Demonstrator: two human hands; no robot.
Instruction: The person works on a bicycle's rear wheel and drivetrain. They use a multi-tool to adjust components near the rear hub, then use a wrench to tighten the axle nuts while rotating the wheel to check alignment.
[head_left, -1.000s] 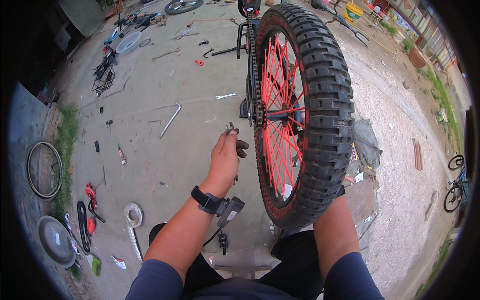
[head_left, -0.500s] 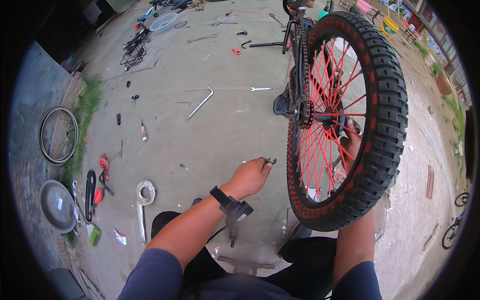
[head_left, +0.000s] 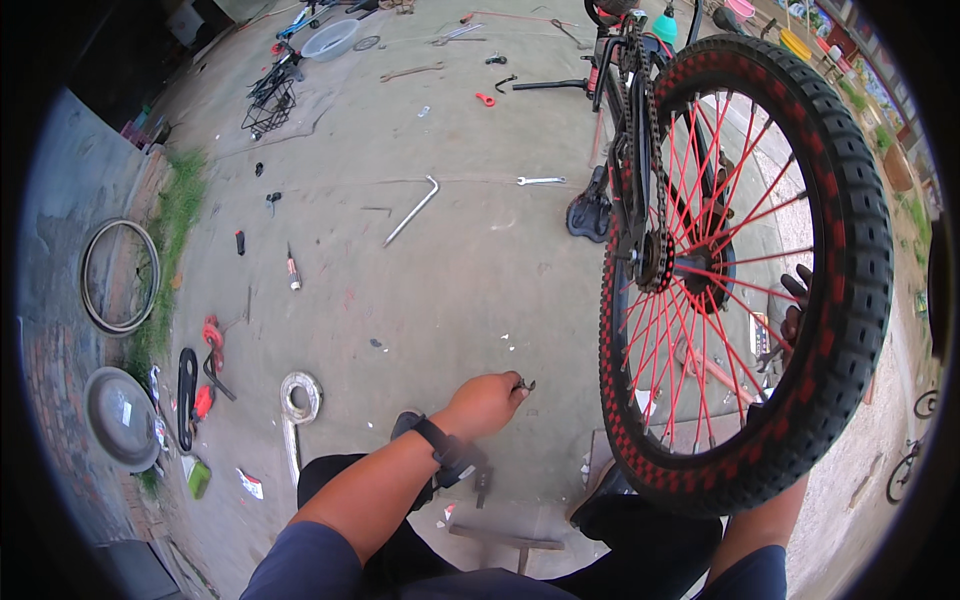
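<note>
A bicycle wheel (head_left: 640, 470) with red spokes and a knobbly black tyre stands to my right, fixed in an upturned bicycle frame (head_left: 628, 150). Its chain (head_left: 655, 150) runs down to the rear sprocket (head_left: 656, 262) at the hub. My left hand (head_left: 487, 403) is closed, pinching a small dark metal part (head_left: 526, 385) at the fingertips, left of the tyre. Beyond the wheel, my right hand (head_left: 793, 308) shows through the spokes, its darkened fingers apart, near the rim. The tyre hides its wrist.
A saddle (head_left: 590, 207) rests on the concrete by the frame. Scattered about are an L-shaped wrench (head_left: 412, 211), a spanner (head_left: 541, 181), a screwdriver (head_left: 293, 268) and a ring-ended metal tool (head_left: 300, 398). A grey basin (head_left: 122, 420) and bare rims (head_left: 120, 277) lie far left.
My left hand has drawn down and away from the tyre with the small part. My right hand has moved outward from the hub toward the rim. The view has shifted, placing the wheel further right.
</note>
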